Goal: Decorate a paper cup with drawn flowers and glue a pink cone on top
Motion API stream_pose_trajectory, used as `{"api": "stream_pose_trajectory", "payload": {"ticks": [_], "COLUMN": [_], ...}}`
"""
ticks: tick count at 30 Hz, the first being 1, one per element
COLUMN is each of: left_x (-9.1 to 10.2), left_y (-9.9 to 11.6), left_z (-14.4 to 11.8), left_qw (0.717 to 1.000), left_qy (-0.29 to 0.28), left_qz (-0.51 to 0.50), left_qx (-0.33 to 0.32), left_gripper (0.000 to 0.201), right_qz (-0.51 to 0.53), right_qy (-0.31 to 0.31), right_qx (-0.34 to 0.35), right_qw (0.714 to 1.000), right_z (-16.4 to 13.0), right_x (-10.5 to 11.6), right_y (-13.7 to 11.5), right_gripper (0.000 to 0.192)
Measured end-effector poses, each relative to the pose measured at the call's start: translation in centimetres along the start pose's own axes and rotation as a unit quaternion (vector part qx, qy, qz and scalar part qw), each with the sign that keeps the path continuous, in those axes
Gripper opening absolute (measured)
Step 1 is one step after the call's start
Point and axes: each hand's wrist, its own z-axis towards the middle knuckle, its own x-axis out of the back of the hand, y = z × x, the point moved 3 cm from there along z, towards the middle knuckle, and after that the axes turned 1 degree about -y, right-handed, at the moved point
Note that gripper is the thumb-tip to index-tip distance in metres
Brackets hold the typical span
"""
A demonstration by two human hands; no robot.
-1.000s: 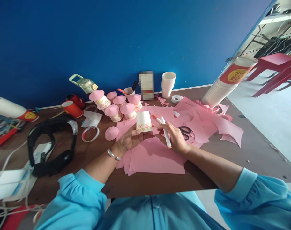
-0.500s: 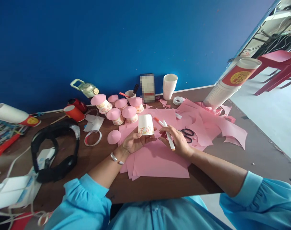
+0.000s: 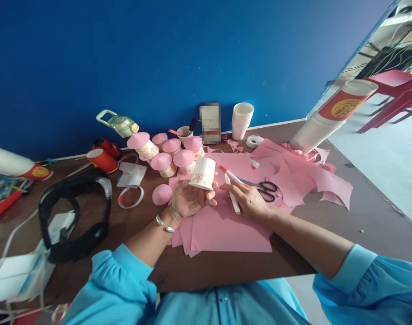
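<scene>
An upside-down white paper cup [image 3: 203,170] rests in my left hand [image 3: 189,198], tilted, with fingers curled around its lower side. Red and yellow flower drawings run along the part near its rim. My right hand [image 3: 251,198] grips a white marker [image 3: 233,201] with an orange end, held just right of the cup and apart from it. A red-ended marker [image 3: 222,169] lies beyond those fingers, partly hidden. Black-handled scissors [image 3: 269,189] are beside the right hand. Under both hands are pink paper sheets [image 3: 233,234].
Several decorated cups with pink cone tops [image 3: 184,159] stand behind the left hand; a loose pink cone [image 3: 161,194] lies nearer. Cup stacks [image 3: 242,121], a tape roll [image 3: 253,141] and pink scraps [image 3: 294,176] sit farther right. A black padded band [image 3: 79,243] occupies the left.
My left hand has turned more palm-up and tilted the cup, its base leaning right. The right hand has shifted slightly left and down with the marker, showing more of the scissors.
</scene>
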Motion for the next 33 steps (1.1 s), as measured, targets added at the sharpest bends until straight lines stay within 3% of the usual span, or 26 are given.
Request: {"api": "stream_pose_trajectory", "payload": {"ticks": [10, 16, 23, 26, 33], "left_x": [0.1, 0.2, -0.5, -0.4, -0.1], "left_y": [-0.1, -0.6, -0.8, -0.9, -1.2], "left_z": [0.6, 0.8, 1.0, 1.0, 0.6], "left_qw": [0.998, 0.995, 0.975, 0.965, 0.940], "left_qy": [0.027, 0.003, 0.035, 0.068, 0.107], "left_qz": [0.010, 0.067, 0.151, 0.189, 0.265], "left_qx": [-0.054, -0.078, -0.159, -0.166, -0.186], "left_gripper": [0.054, 0.049, 0.064, 0.066, 0.066], "right_qz": [-0.038, -0.057, -0.089, -0.084, -0.085], "right_qy": [-0.014, -0.003, 0.019, 0.041, 0.018], "right_qx": [0.038, 0.029, 0.040, 0.033, 0.066], "right_qw": [0.998, 0.998, 0.995, 0.995, 0.994], "right_z": [-0.3, -0.3, -0.1, -0.1, 0.2], "right_x": [-0.7, -0.9, -0.5, -0.3, -0.2], "right_y": [-0.2, 0.0, -0.1, 0.0, 0.4], "right_gripper": [0.028, 0.025, 0.026, 0.024, 0.028]}}
